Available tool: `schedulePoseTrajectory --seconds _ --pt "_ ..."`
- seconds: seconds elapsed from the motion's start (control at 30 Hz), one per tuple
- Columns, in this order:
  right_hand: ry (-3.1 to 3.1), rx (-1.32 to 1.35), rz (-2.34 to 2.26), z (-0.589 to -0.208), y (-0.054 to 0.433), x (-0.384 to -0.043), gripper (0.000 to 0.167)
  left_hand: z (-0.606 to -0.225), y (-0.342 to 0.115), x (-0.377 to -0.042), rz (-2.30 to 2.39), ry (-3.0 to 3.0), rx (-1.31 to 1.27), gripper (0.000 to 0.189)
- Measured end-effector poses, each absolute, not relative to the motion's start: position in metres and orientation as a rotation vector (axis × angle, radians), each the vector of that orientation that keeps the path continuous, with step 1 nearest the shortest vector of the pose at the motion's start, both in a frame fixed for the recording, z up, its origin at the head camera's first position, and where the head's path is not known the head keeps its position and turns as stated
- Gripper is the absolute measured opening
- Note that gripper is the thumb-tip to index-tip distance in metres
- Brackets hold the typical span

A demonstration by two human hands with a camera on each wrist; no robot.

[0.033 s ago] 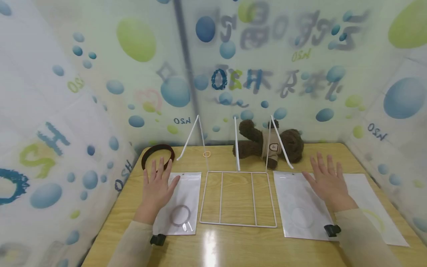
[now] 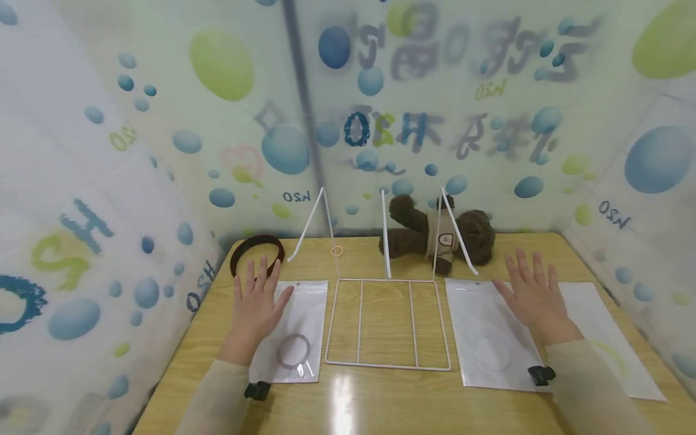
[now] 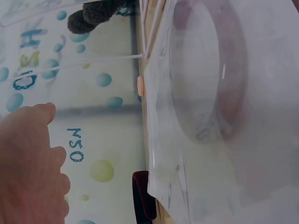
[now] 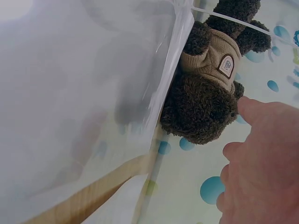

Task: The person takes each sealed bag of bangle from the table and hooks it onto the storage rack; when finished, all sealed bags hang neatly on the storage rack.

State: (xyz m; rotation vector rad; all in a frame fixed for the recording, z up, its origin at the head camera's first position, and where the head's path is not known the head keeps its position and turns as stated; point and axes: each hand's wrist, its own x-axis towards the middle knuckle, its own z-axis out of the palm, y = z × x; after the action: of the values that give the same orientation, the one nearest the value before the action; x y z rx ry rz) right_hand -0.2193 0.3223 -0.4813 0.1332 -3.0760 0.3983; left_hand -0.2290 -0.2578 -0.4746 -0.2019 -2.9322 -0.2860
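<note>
Fingers spread, my left hand is over the left edge of a clear-fronted white zip bag that has a greyish-pink ring in it. Its fingertips come close to a dark maroon headband in the head view. My right hand is likewise spread, over a second such bag with a faint pale ring. Both hands hold nothing; the wrist views show them raised above the bags. Between the bags stands a white wire rack with upright bent wires.
A brown plush bear in a beige sweater lies on its side behind the rack. A small orange ring lies at the back. Another white bag with a yellow ring is far right. Printed curtains enclose the wooden table.
</note>
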Motion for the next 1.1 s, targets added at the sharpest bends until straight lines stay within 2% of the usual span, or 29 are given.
schedulePoseTrajectory --seconds 0.37,0.57,0.77,1.0,1.1 --pt "-3.029 0.194 0.387 -0.486 0.318 -0.218 0.082 -0.466 -0.262 -0.213 -0.282 -2.970 -0.153 0.075" --pt "-2.986 0.302 0.232 -0.491 0.307 -0.218 0.079 -0.469 -0.267 -0.209 -0.317 -2.942 -0.221 0.070" --pt "-2.961 0.416 0.136 -0.495 0.283 -0.209 0.063 -0.479 -0.280 -0.210 -0.459 -2.908 -0.240 0.075" --pt "-2.852 0.653 0.259 -0.494 0.259 -0.193 0.043 -0.479 -0.294 -0.227 -0.739 -2.996 -0.052 0.043" --pt "-2.877 0.711 0.303 -0.491 0.253 -0.186 0.040 -0.477 -0.299 -0.239 -0.887 -3.032 0.043 0.040"
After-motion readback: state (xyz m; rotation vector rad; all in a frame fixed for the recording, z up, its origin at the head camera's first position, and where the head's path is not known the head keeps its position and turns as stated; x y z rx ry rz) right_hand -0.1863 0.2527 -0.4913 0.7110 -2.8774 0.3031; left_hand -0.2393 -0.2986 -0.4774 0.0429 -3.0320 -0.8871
